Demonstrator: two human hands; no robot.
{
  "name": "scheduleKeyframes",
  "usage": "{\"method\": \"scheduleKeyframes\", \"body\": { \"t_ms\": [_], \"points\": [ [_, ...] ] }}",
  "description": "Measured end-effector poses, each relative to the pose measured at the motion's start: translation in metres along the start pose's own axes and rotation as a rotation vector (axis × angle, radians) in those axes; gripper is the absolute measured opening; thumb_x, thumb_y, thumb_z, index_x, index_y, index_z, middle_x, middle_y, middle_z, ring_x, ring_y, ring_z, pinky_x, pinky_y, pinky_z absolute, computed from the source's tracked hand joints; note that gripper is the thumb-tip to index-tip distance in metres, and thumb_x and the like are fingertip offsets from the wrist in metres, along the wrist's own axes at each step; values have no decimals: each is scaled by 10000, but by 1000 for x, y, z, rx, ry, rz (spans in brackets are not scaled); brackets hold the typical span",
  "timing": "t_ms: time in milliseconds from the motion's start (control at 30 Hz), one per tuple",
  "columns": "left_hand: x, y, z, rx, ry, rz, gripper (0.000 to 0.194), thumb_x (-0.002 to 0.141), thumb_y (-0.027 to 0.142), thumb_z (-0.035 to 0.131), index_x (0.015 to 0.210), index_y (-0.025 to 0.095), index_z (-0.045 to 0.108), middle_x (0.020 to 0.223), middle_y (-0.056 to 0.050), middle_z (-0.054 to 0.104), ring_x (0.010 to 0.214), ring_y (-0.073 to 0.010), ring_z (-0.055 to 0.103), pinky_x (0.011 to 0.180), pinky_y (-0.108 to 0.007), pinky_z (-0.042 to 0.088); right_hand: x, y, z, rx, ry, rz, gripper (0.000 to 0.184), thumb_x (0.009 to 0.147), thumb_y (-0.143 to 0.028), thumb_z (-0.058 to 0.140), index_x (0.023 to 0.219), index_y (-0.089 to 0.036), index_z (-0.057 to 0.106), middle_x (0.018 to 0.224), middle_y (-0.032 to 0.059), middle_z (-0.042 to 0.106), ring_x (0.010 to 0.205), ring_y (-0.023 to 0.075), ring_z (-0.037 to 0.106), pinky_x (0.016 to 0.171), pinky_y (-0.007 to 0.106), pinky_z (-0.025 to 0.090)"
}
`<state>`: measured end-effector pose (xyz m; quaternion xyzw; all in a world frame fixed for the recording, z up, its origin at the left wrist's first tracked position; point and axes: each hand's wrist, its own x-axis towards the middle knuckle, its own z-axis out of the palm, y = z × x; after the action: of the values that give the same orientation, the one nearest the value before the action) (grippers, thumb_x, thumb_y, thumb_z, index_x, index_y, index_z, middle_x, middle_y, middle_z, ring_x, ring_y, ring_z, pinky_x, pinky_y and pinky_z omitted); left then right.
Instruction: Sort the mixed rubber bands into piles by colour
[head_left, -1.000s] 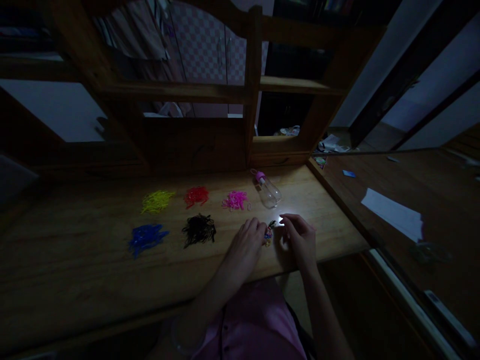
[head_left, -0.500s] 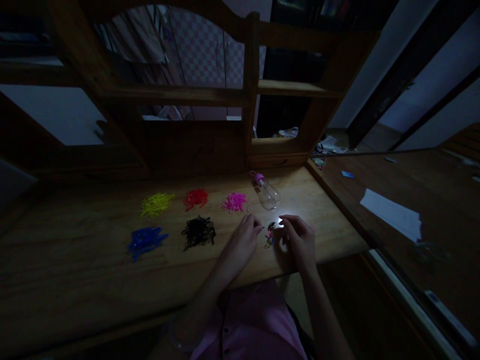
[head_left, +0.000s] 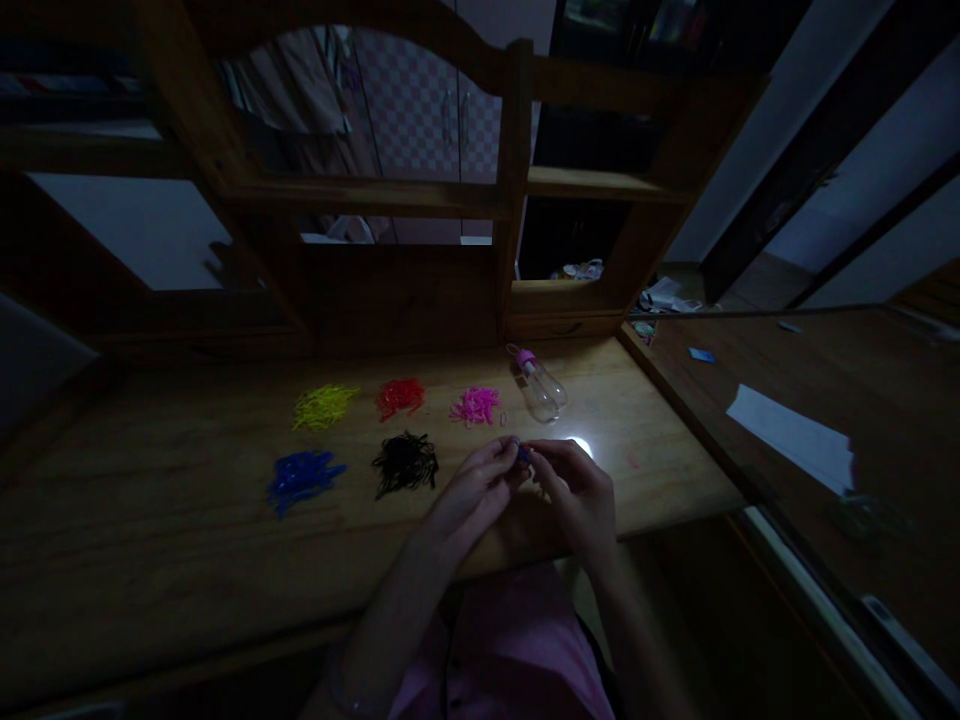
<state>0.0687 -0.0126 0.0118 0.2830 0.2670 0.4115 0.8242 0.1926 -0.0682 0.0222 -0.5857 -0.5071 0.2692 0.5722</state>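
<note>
My left hand (head_left: pixel 480 484) and my right hand (head_left: pixel 576 488) meet over the desk near its front edge, fingertips pinched close together. Between them is a small dark-blue piece (head_left: pixel 523 454), gripped by both; the fingers cover most of it. Its exact kind is too small to make out. To the left lie sorted piles of thin, loop-like pieces: a black pile (head_left: pixel 406 464) nearest my left hand, a pink pile (head_left: pixel 475 406) with one loop apart, a red pile (head_left: pixel 400 397), a yellow pile (head_left: pixel 325 406) and a blue pile (head_left: pixel 302 477).
A clear bottle (head_left: pixel 545 391) with a pink cap lies on its side behind my hands. The wooden desk (head_left: pixel 187 520) has a shelf frame (head_left: pixel 375 197) along its back. On a brown surface to the right rest white paper (head_left: pixel 791 437) and a small blue card (head_left: pixel 702 355).
My hands were apart on either side of a small multicoloured string of loops on the desk. Now they have come together, holding a blue piece, and cover that spot. The view has shifted slightly.
</note>
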Motion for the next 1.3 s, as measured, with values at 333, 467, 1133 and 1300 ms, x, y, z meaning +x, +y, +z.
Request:
{"method": "scheduleKeyframes", "body": {
  "t_ms": [333,467,1133,1300],
  "points": [
    [-6,5,3,-239,51,-83,60,843,53,638,854,93,681,907,-79,693,841,-131,674,848,-238,544,0,0,-4,50,98,43,153,855,-339,665,922,-207,702,852,44,698,715,171,648,638,286,521],
    [-3,3,1,-263,74,-92,121,859,29,586,870,80,695,907,-84,705,817,-118,683,817,-215,564,1,1,-3,53,106,48,169,853,-354,662,925,-206,701,862,50,705,706,173,649,628,293,525],
    [-9,4,-2,-146,-36,-59,316,806,7,611,1092,89,718,1187,-130,700,1143,-203,638,1083,-291,432,2,-1,-8,-311,24,-226,196,922,-244,565,1058,-262,705,968,47,654,780,172,617,656,298,505],
    [-13,5,2,-16,-5,-55,285,808,67,674,1078,133,738,1155,-109,717,1121,-218,645,1071,-350,438,4,2,-7,-425,-12,-268,199,926,-234,569,1071,-261,703,937,50,629,789,171,613,678,290,503]
  ]
}}
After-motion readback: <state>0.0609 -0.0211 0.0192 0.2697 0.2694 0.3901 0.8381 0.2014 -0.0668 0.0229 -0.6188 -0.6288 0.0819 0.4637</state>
